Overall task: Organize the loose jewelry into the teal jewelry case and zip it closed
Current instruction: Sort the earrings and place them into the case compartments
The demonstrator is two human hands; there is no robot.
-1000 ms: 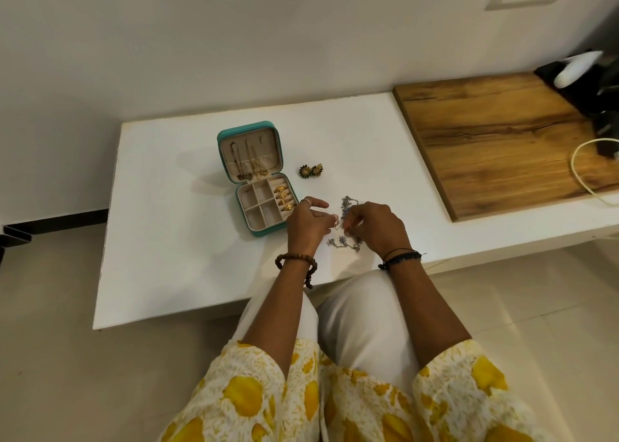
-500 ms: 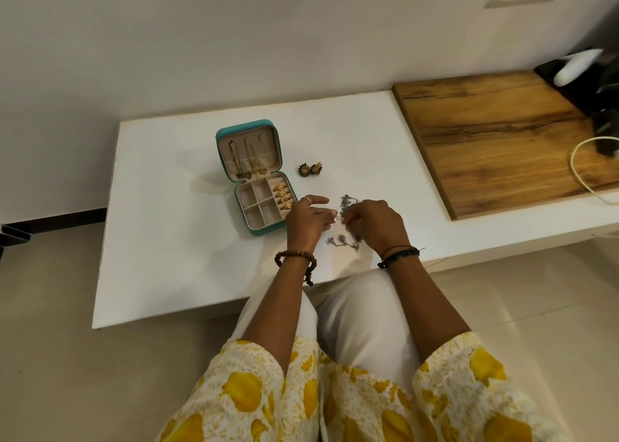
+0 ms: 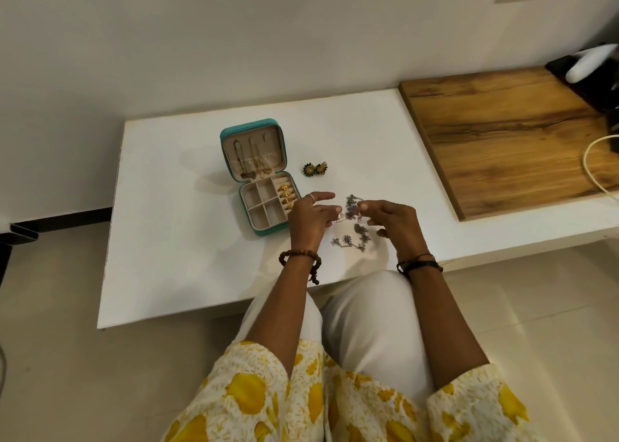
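A: Why is the silver necklace (image 3: 351,227) strung between both hands instead of going straight into the teal jewelry case (image 3: 264,180)?

B: My guess is she's straightening it. The left hand (image 3: 306,220) pinches one part of it at the fingertips, the right hand (image 3: 393,222) pinches another part higher up, and the rest trails down onto the white table (image 3: 174,207) between the wrists. A chain with that many little pendants would tangle if dropped in bunched.

A: And the case is laid open flat?

B: Yes, just beside the left hand, lid back. Chains hang in the lid, gold rings (image 3: 287,195) fill the right-hand slots, and the other compartments look bare. Keeping it that close makes for a short carry.

A: Anything left loose?

B: A pair of flower earrings (image 3: 315,168) near the case's right side, apart from it.

A: What can't you make out?

B: The left hand covers the case's near right corner, so the last ring slot is partly hidden. The clasp is too small to find, and the zipper doesn't show clearly. A dark device at the wooden board's (image 3: 502,133) far corner is cut off by the frame.
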